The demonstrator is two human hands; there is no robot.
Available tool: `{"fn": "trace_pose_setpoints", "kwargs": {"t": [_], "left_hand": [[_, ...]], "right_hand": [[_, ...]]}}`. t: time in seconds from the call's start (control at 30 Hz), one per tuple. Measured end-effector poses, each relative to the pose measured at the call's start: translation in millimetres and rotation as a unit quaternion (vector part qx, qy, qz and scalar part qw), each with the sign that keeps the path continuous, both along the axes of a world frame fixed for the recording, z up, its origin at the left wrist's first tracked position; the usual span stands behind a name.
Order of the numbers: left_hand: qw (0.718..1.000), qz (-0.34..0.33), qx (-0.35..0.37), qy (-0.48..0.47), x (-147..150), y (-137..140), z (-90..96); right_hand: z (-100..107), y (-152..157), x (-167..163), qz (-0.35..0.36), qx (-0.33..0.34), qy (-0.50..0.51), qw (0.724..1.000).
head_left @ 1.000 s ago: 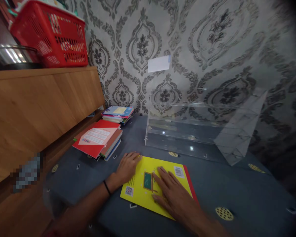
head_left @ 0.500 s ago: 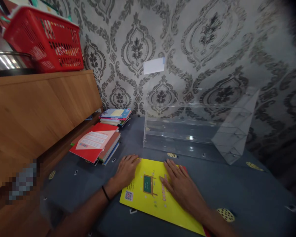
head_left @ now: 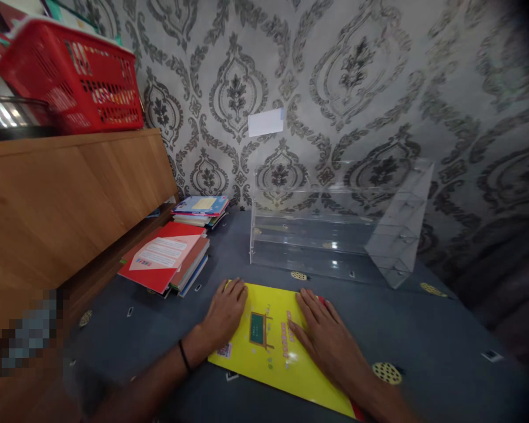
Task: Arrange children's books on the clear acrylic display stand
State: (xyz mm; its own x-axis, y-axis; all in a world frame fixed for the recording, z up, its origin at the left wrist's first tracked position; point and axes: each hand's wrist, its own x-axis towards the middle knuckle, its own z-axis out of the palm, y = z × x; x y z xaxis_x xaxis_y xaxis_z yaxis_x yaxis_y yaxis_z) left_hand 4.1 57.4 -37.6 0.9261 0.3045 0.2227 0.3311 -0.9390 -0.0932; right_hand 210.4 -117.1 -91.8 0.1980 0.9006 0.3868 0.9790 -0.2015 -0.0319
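Note:
A thin yellow book with a green chalkboard picture lies flat on the dark cloth, and a strip of red shows along its right side. My left hand rests palm down over its left edge, fingers stretched out. On the right part of the cover lies my right hand, flat with the fingers extended and the thumb apart. Neither hand grips the book. What is under the palms is hidden.
Beyond the book stands a clear acrylic tiered rack. To the left are a book stack with a red cover and a farther stack with a blue cover. A red basket and metal bowl sit on a wooden cabinet.
The view has shifted slightly, so most things appear a little farther left. My left hand has slid a bit along the book's edge and now partly covers the QR code.

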Motion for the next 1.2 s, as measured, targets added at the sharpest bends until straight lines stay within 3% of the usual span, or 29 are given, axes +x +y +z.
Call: {"fn": "trace_pose_setpoints", "kwargs": {"t": [0.2, 0.33, 0.43, 0.57, 0.67, 0.87, 1.03, 1.2], "left_hand": [[0.992, -0.105, 0.030, -0.061, -6.7, -50.4, -21.3], [0.971, -0.207, 0.047, -0.112, -7.3, -82.0, -49.1], [0.953, -0.241, 0.081, -0.166, -3.0, -88.2, -71.4], [0.953, -0.216, 0.104, -0.186, 5.7, -77.9, -82.7], [0.953, -0.210, 0.112, -0.188, 9.2, -69.4, -74.5], [0.967, -0.230, 0.101, -0.044, -2.7, -78.8, -37.2], [0.957, -0.255, 0.125, -0.057, -14.7, -87.3, -10.7], [0.946, -0.278, 0.112, -0.124, -13.0, -82.6, 2.7]], "right_hand": [[-0.3, 0.4, -0.7, -0.002, 0.018, -0.014, 1.000], [2.4, 0.4, -3.6, -0.013, 0.012, -0.016, 1.000], [2.7, 0.2, -5.3, -0.019, 0.017, -0.003, 1.000], [-1.1, -1.9, -6.0, -0.021, 0.035, 0.002, 0.999], [-5.6, -7.4, -5.7, -0.015, 0.050, -0.015, 0.999], [5.5, -31.9, -13.1, 0.022, 0.052, 0.004, 0.998], [35.7, -56.3, -23.4, 0.034, -0.009, 0.079, 0.996], [53.5, -89.7, -27.7, 0.070, 0.007, 0.198, 0.978]]}}
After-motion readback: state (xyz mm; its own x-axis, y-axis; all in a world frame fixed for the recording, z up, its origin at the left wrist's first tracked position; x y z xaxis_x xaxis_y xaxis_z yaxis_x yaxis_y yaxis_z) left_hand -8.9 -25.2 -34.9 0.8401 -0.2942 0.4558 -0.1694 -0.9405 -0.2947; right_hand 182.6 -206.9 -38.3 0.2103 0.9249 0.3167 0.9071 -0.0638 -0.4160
